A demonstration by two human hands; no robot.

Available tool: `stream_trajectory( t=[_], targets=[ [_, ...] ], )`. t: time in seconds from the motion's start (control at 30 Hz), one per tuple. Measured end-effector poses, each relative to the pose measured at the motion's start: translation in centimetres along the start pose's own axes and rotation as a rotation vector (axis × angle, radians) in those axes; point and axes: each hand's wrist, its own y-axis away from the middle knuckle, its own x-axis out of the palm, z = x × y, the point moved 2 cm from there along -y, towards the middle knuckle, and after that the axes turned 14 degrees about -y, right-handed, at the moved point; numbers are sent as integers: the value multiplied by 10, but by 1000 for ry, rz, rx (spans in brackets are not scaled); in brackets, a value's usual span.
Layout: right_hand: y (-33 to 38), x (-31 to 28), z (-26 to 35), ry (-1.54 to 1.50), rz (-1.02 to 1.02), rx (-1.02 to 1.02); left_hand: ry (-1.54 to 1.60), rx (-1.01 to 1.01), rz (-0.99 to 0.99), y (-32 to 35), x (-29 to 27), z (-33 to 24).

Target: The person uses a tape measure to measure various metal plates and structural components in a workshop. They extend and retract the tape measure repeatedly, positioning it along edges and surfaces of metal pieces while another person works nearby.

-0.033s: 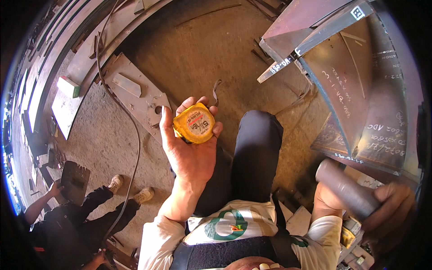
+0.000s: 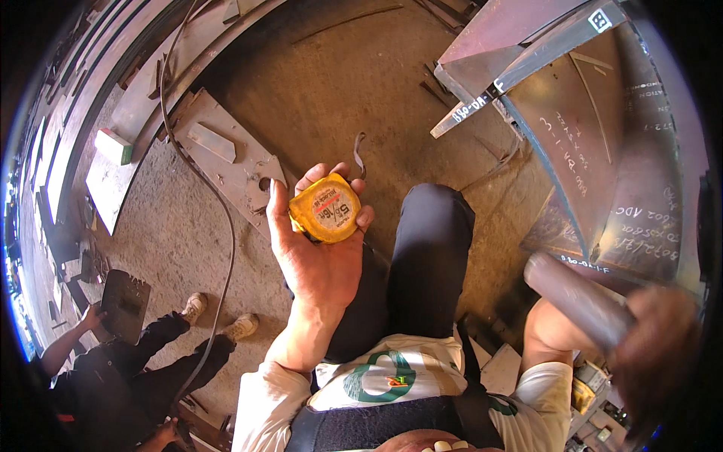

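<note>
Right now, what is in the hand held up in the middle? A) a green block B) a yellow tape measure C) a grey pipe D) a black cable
B: the left hand lies palm up with a yellow tape measure resting on its fingers, while the grey pipe is in the right hand.

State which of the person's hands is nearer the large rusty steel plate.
Right. The right hand, holding a grey tube, sits just below the steel plate; the left hand is well left.

round white-red label [image 2: 331, 212] on yellow tape measure [image 2: 325, 209], square white tag [image 2: 599, 19] on steel beam [image 2: 553, 41]
</note>
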Motion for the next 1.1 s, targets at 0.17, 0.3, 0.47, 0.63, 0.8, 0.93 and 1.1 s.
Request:
stream_trajectory(
  t=[0.17, 0.3, 0.47, 0.63, 0.8, 0.93, 1.1],
  targets=[
    [42, -129, -111, -335, -647, 339, -53, 0, -19, -18, -4, 4],
    [39, -102, -61, -491, -611, 339, -85, -37, 16, -6, 2, 3],
    [10, -17, -7, -58, -236, 251, -89, -86, 56, -14, -3, 7],
    [-11, 21, 6, 92, 83, 23, -24, -124, 5, -6, -7, 2],
    [19, -29, -60, -55, -571, 65, 16, -98, 12, 5, -6, -8],
    [60, -84, -100, -414, -587, 343, -25, -97, 67, -3, -6, -1],
    [70, -78, -84, -203, -818, 554, -33, -73, -4, -4, 2, -1]
  ],
)
